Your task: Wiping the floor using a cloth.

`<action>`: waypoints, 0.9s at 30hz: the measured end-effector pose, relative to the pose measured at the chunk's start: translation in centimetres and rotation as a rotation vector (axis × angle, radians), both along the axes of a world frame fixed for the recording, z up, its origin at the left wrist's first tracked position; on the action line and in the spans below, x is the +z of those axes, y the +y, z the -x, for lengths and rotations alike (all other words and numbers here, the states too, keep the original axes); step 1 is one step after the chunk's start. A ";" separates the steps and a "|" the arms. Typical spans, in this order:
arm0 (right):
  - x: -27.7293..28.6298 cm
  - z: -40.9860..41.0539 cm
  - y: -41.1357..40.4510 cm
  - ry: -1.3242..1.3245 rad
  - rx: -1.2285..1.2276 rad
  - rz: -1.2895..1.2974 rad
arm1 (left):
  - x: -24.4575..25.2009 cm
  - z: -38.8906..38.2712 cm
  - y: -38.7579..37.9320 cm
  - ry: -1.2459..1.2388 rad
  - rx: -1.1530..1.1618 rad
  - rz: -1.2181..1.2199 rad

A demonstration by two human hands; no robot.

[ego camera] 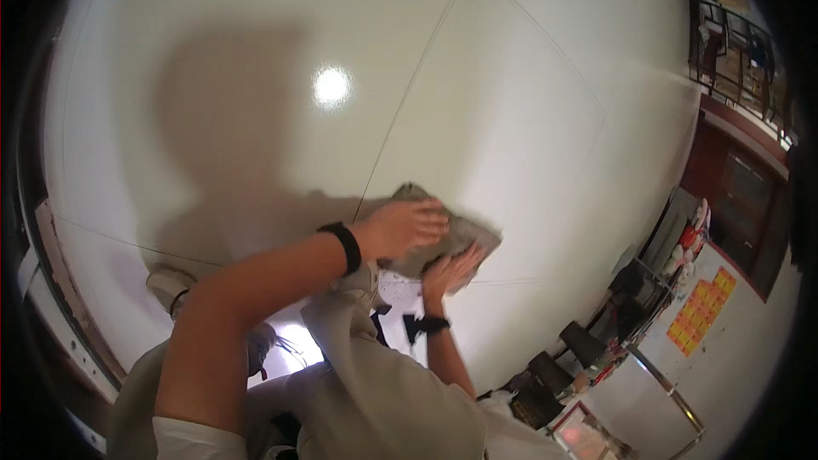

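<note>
A grey-brown cloth (470, 233) lies bunched and partly folded on the glossy pale tiled floor (549, 204). My left hand (409, 230), with a black band at its wrist, lies across the cloth's left part, fingers together; whether they grip it is hidden. Flat against the cloth's lower right edge is my right hand (452, 270), blurred, its fingers stretched and slightly apart. A black strap is around that wrist too. Beneath the left forearm show my legs in beige trousers (390, 390) and a light shoe (169, 284).
A dark-edged frame or threshold (77, 332) runs down the left side. On the right, against a wall, stand dark containers (581, 344), a metal rail (668, 390) and mixed goods. A reddish-brown door (735, 185) is farther up. My head's shadow falls on the floor.
</note>
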State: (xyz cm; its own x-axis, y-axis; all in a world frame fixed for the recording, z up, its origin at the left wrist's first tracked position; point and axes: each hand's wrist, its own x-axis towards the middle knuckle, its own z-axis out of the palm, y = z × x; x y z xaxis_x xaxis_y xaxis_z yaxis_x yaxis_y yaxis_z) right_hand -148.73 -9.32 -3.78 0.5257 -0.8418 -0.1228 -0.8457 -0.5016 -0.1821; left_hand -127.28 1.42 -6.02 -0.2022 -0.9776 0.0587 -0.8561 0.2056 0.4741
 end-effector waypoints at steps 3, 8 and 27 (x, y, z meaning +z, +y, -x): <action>0.0 -9.0 -6.3 -0.080 0.171 0.029 | 1.1 -5.6 -0.6 -0.126 0.153 0.131; 0.4 -26.4 -5.4 -0.043 0.422 0.049 | 3.2 -17.1 5.6 0.133 0.523 0.078; -1.0 -39.2 18.0 -0.433 1.527 -0.150 | 7.6 -6.5 26.9 0.077 1.053 -0.496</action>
